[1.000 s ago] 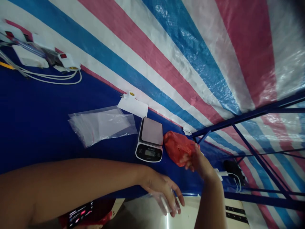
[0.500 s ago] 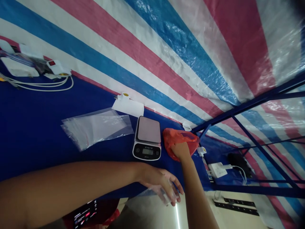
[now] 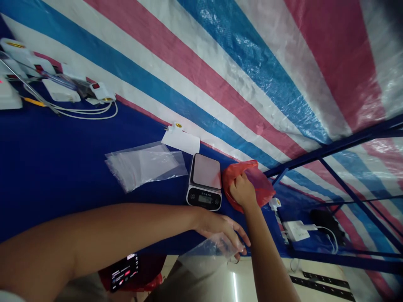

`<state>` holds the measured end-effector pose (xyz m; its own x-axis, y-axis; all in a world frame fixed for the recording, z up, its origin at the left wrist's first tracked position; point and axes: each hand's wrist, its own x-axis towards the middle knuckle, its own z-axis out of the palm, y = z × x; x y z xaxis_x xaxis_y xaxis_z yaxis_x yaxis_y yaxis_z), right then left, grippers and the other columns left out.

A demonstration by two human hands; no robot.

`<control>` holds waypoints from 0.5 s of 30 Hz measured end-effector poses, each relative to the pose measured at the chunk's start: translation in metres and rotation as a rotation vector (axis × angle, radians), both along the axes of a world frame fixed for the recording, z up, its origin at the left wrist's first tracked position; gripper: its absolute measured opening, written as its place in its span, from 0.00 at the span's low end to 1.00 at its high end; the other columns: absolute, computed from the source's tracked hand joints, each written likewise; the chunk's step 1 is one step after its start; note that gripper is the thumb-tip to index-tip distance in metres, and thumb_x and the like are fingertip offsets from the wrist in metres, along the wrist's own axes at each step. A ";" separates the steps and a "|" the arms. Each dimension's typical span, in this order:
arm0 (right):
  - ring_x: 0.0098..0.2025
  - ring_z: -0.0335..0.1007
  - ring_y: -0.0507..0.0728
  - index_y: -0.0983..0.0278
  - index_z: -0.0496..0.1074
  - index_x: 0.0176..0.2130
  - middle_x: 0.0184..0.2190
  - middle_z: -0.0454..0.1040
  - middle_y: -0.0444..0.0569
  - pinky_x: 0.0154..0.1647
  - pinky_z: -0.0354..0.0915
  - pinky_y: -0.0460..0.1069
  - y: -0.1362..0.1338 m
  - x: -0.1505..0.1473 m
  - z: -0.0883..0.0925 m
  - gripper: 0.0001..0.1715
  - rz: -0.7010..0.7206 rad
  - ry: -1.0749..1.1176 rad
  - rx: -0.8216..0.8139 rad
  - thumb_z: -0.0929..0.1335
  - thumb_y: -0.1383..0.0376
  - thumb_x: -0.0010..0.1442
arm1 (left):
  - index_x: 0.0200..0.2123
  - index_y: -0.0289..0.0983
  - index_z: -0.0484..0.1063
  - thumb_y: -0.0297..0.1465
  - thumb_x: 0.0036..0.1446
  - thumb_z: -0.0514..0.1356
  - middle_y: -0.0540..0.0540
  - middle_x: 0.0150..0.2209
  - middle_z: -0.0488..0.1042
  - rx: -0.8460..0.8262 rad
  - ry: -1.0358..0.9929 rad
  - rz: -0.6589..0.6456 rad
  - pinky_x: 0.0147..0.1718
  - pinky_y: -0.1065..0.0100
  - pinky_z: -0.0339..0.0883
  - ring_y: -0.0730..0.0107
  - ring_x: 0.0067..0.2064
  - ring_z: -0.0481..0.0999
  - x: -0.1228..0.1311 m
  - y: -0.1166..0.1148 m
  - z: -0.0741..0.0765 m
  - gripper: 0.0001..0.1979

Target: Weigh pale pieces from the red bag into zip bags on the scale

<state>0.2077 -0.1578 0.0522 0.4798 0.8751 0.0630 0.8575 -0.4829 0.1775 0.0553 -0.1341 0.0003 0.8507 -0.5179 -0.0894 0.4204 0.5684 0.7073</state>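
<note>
My left hand [image 3: 225,230] hangs over the near edge of the blue table [image 3: 56,167] and pinches a small clear plastic bag [image 3: 208,251] below it. My right hand [image 3: 242,191] is closed and pushed into the mouth of a red plastic bag [image 3: 258,180] lying right of a small digital scale [image 3: 205,180]. What its fingers hold inside the bag is hidden. The scale's platform is bare.
A pile of clear plastic bags [image 3: 145,165] and a white card [image 3: 181,140] lie left of the scale. White power strips and cables [image 3: 63,90] sit at far left. A striped tarp [image 3: 239,71] backs the table. A blue metal frame [image 3: 330,197] and a phone [image 3: 123,272] are nearby.
My right hand has gone from the bag's near side into its opening. My left hand has stayed at the table edge with the clear bag. The camera has shifted slightly.
</note>
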 end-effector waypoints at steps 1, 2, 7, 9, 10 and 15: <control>0.49 0.75 0.63 0.63 0.71 0.57 0.59 0.69 0.59 0.44 0.67 0.53 0.003 -0.002 0.002 0.23 0.042 0.000 -0.026 0.60 0.60 0.68 | 0.42 0.38 0.76 0.33 0.33 0.79 0.48 0.41 0.78 -0.002 -0.006 0.018 0.41 0.67 0.71 0.70 0.40 0.80 0.000 0.003 0.000 0.29; 0.48 0.75 0.63 0.62 0.71 0.57 0.59 0.69 0.59 0.43 0.67 0.52 0.006 -0.005 0.003 0.23 0.071 -0.001 -0.047 0.62 0.59 0.67 | 0.43 0.37 0.76 0.33 0.34 0.78 0.48 0.41 0.78 -0.008 -0.013 0.048 0.42 0.66 0.71 0.69 0.40 0.80 0.000 0.006 0.001 0.28; 0.43 0.76 0.64 0.65 0.75 0.50 0.49 0.75 0.59 0.38 0.64 0.50 0.016 -0.008 0.004 0.20 0.073 0.002 -0.063 0.63 0.59 0.66 | 0.42 0.36 0.76 0.33 0.40 0.75 0.45 0.42 0.76 -0.041 -0.058 0.198 0.44 0.62 0.72 0.66 0.42 0.79 0.000 0.016 0.002 0.23; 0.43 0.77 0.64 0.66 0.76 0.48 0.47 0.77 0.60 0.38 0.64 0.51 0.017 -0.006 0.003 0.19 0.053 0.004 -0.043 0.62 0.60 0.66 | 0.43 0.37 0.76 0.32 0.42 0.75 0.45 0.42 0.76 -0.038 -0.063 0.183 0.44 0.61 0.72 0.66 0.43 0.79 -0.001 0.017 0.002 0.23; 0.43 0.77 0.64 0.67 0.76 0.48 0.46 0.77 0.61 0.38 0.65 0.51 0.016 -0.005 0.002 0.19 0.040 0.006 -0.032 0.62 0.60 0.67 | 0.43 0.37 0.76 0.32 0.42 0.75 0.45 0.42 0.76 -0.035 -0.058 0.178 0.44 0.61 0.72 0.66 0.42 0.79 -0.002 0.016 0.002 0.23; 0.43 0.78 0.65 0.69 0.77 0.50 0.45 0.79 0.65 0.41 0.66 0.52 0.011 0.003 -0.002 0.22 -0.045 0.016 0.021 0.63 0.59 0.65 | 0.43 0.36 0.76 0.31 0.41 0.75 0.45 0.42 0.76 -0.022 -0.015 0.196 0.46 0.61 0.71 0.66 0.42 0.79 -0.004 0.014 0.003 0.23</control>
<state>0.2107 -0.1469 0.0506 0.5199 0.8511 0.0728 0.8374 -0.5246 0.1535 0.0517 -0.1204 0.0035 0.9367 -0.3437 -0.0663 0.2894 0.6537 0.6992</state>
